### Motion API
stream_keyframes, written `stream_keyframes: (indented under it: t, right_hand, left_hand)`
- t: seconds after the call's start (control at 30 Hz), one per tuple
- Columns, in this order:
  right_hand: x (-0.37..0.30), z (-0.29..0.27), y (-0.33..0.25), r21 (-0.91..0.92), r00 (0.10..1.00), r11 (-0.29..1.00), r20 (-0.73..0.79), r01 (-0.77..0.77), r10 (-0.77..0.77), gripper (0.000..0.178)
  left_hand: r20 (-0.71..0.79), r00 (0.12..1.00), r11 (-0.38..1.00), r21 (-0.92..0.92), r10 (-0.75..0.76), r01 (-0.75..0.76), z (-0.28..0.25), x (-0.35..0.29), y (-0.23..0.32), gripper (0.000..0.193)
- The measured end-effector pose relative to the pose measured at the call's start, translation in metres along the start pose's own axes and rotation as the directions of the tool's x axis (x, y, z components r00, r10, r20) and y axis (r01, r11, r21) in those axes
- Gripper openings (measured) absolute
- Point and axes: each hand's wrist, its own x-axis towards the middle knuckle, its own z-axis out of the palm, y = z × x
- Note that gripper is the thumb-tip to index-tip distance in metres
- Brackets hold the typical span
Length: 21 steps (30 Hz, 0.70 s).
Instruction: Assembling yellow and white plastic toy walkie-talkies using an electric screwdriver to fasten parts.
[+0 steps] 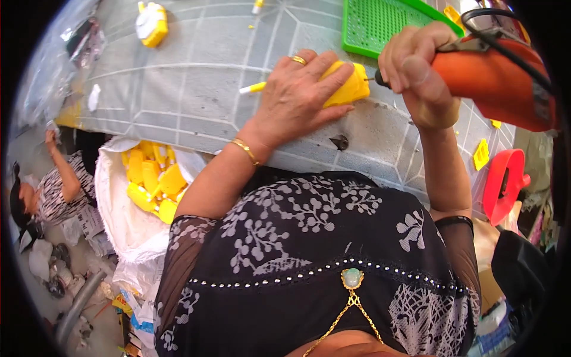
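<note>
My left hand (pixel 300 98) lies over a yellow plastic part (pixel 348 85) on the grey table, its fingers and thumb pressing the part from both sides. A yellow stick with a white tip (pixel 253 88) juts out beside this hand; whether it joins the part is hidden. My right hand (pixel 419 71) is wrapped round the front of an orange electric drill (pixel 491 83) with a black cord. The drill lies nearly level, and its thin bit (pixel 370 79) meets the right end of the yellow part.
A green perforated tray (pixel 386 27) sits at the back. A yellow-and-white piece (pixel 152 25) lies far left. A white sack (pixel 116 202) of yellow parts (pixel 148 175) stands left of me. Toward the right are a small yellow piece (pixel 481 154) and a red ring-shaped handle (pixel 502 187). Another person (pixel 59 181) is at far left.
</note>
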Motion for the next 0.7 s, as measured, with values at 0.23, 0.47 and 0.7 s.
stream_keyframes:
  t: [0.23, 0.47, 0.7]
  right_hand:
    - [-0.01, -0.03, -0.026, 0.036, 0.941, 0.956, -0.191, 0.291, -0.28, 0.024]
    - [-0.04, -0.08, -0.023, 0.178, 0.929, 0.969, -0.357, 0.17, -0.098, 0.023]
    - [-0.037, -0.047, -0.011, -0.005, 0.818, 0.996, -0.57, 0.087, -0.074, 0.019]
  left_hand:
    - [0.018, 0.995, 0.964, 0.25, -0.1, 0.093, -0.057, -0.014, 0.001, 0.055]
    - [0.03, 0.789, 0.69, 0.507, -0.614, 0.517, -0.206, -0.167, -0.013, 0.055]
    - [-0.182, 0.793, 0.771, 0.187, -0.582, 0.609, -0.191, -0.105, -0.058, 0.043]
